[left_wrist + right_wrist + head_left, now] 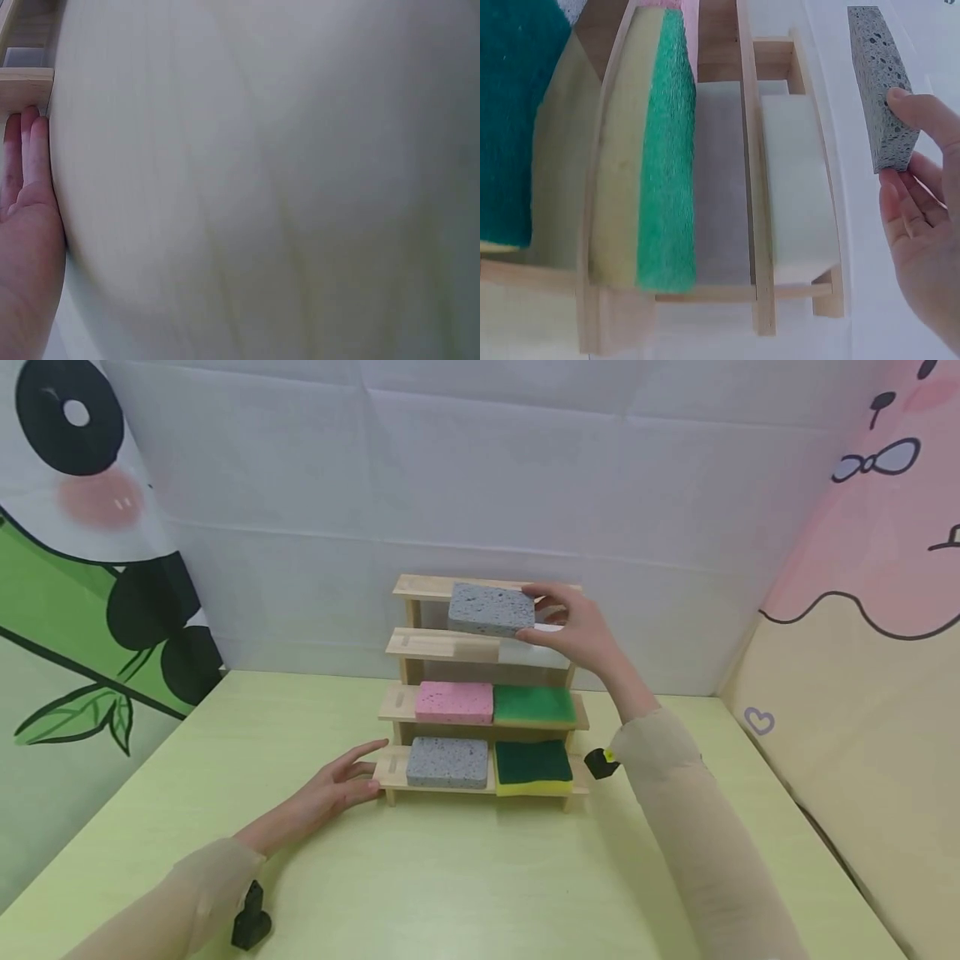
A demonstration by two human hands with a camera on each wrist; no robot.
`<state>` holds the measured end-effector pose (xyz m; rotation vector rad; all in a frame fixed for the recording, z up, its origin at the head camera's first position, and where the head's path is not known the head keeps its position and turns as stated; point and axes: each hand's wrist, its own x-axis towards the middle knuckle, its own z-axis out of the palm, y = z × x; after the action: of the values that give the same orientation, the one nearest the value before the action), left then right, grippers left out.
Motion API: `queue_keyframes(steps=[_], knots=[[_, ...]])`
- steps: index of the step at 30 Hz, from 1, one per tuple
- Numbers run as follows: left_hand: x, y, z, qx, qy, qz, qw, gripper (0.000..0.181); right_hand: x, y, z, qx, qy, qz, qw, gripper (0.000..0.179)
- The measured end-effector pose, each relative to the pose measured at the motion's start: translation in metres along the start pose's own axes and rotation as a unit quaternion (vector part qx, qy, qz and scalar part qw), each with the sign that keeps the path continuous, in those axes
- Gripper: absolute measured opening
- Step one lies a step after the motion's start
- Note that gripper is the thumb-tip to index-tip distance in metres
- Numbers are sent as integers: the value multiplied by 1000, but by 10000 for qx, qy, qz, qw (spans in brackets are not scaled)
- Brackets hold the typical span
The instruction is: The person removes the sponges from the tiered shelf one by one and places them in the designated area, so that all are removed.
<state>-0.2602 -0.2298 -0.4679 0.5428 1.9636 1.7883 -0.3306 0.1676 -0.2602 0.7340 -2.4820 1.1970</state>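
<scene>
My right hand (573,625) pinches a grey porous sponge (491,608) by its right end, thumb on one face and fingertips at the edge. In the head view the sponge overlaps the upper tiers of a wooden stepped rack (426,587). The right wrist view shows this sponge (881,82) apart from the rack. At the rack's lower left end, my left hand (322,797) has its fingers extended against the bottom tier. Below the held sponge, a white block (799,187) sits on the second tier from the top, mostly hidden by my right hand in the head view.
On the third tier lie a pink sponge (454,702) and a green-topped sponge (533,704). The bottom tier carries another grey sponge (447,762) and a dark-green and yellow sponge (533,767). The rack stands on a pale table (480,877) before a white cloth backdrop (300,527).
</scene>
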Motion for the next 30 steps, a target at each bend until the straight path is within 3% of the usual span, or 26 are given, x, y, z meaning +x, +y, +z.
queue_keyframes(steps=[9,22,30], knots=[[-1,1,1,88,107,-149,9998,66,-20,10,-18,50,302,67,9995,62],[0,-2,-1,62,91,-102,9999,66,-44,35,-42,311,1060,-265,9935,58],[-1,-1,-1,97,77,-119,9999,66,-64,20,-55,383,1240,-200,9913,58]])
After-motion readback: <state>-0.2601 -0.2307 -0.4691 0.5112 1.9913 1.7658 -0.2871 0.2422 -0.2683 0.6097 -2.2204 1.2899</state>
